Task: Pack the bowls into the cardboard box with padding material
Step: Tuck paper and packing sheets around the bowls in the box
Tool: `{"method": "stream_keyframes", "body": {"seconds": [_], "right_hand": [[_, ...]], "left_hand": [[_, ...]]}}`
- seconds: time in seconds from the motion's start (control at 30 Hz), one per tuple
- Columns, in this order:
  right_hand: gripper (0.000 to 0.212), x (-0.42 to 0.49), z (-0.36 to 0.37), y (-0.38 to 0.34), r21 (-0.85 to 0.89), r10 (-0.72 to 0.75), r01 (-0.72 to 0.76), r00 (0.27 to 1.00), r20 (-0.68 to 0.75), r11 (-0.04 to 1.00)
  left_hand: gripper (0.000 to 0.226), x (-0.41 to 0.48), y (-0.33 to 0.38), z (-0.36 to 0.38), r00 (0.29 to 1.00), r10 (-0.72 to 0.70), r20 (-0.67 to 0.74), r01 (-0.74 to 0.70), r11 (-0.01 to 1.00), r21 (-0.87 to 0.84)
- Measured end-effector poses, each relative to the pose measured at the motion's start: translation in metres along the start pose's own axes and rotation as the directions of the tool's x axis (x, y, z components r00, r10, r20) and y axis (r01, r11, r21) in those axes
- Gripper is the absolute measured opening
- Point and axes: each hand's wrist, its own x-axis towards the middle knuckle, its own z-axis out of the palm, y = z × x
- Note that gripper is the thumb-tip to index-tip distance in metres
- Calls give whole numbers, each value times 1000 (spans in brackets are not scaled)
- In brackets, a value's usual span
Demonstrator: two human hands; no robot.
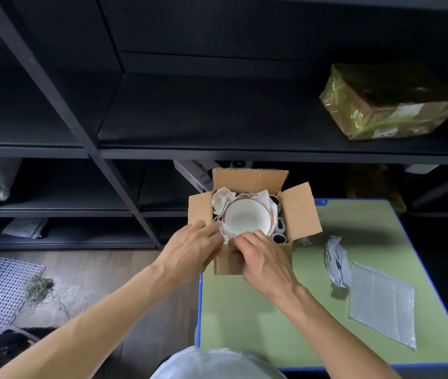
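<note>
**Green worktop, three things on it**

The worktop (244, 310) is green with a blue edge. An open cardboard box (225, 266) stands at its far left corner. To the right lies a crumpled paper (336, 261), touching a flat bubble wrap sheet (381, 305) nearer the right edge.

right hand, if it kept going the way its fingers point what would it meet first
The right hand would first meet the crumpled clear plastic padding it pinches, then probably the white orange-rimmed ceramic bowl; depth is unclear.
</note>
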Motion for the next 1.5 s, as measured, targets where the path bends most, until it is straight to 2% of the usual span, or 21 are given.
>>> {"method": "stream_keyframes", "body": {"seconds": [0.1, 0.27, 0.37, 0.47, 0.6, 0.67, 0.8, 0.93, 1.07, 1.23, 1.33, 1.43, 1.5], "right_hand": [[41, -3, -4, 4, 9, 33, -33, 999, -24, 999], [29, 5, -1, 6, 6, 19, -19, 999, 27, 1000], [29, 6, -3, 6, -6, 4, -3, 999, 39, 1000], [34, 2, -6, 8, -30, -3, 4, 1000, 15, 1000], [42, -6, -9, 14, 16, 31, -31, 999, -17, 999], [39, -8, -10, 15, 30, 29, -28, 999, -28, 999], [24, -16, -14, 18, 86, 33, -24, 994, -100, 996], [23, -14, -19, 27, 92, 22, -10, 991, -135, 996], [39, 20, -30, 30, 64, -25, 28, 998, -57, 998], [61, 79, -31, 37, -27, -132, 135, 987, 86, 990], [66, 98, -28, 41, -62, -207, 220, 963, 173, 974], [61, 104, -26, 39, -117, -226, 253, 953, 204, 960], [65, 103, -24, 37, -163, -238, 274, 948, 212, 948]], "left_hand": [[12, -3, 2, -1, 999, -36, -3, 36, 999, -29], [25, 6, 5, -1, 998, -39, 48, 39, 999, 5], [30, 11, 7, -4, 993, -51, 106, 53, 998, -17], [23, 8, 6, -6, 997, -63, 44, 65, 997, -30], [10, 0, 13, -8, 993, -110, -51, 103, 986, -130], [13, -2, 18, -9, 990, -117, -83, 103, 982, -161], [33, -1, 27, -3, 981, -178, -76, 162, 971, -174], [31, 11, 30, -2, 949, -274, -157, 243, 951, -193], [34, 35, 25, -8, 924, -356, -139, 349, 934, -71], [47, 50, 31, -9, 952, -300, -52, 304, 927, 219], [42, 53, 32, -2, 911, -407, -62, 412, 907, 85], [35, 55, 31, 9, 933, -355, 64, 335, 918, 214], [39, 55, 28, 12, 914, -384, 129, 363, 918, 161]]}}
